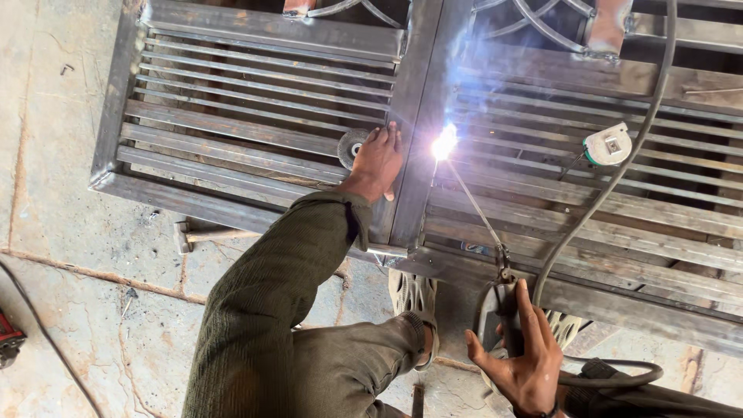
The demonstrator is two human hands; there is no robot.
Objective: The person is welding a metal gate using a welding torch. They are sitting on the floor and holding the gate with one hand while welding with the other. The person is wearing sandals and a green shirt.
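Head view: my left hand (378,161) is flat on the steel gate frame (414,116), fingers pressed together and laid along the central upright, palm down. Just beside that hand a round grinding disc (352,145) lies on the slats. My right hand (526,360) is wrapped around the welding electrode holder (499,310), fingers curled on its handle, thumb stuck out to the left. The thin electrode rod (472,201) slants up from the holder to the upright, and its tip burns in a bright white arc (444,144), close to my left fingertips. A grey cable (619,174) loops over the slats past a tape measure (607,145). A hammer (203,234) rests on the concrete floor (70,255) under the frame's edge.
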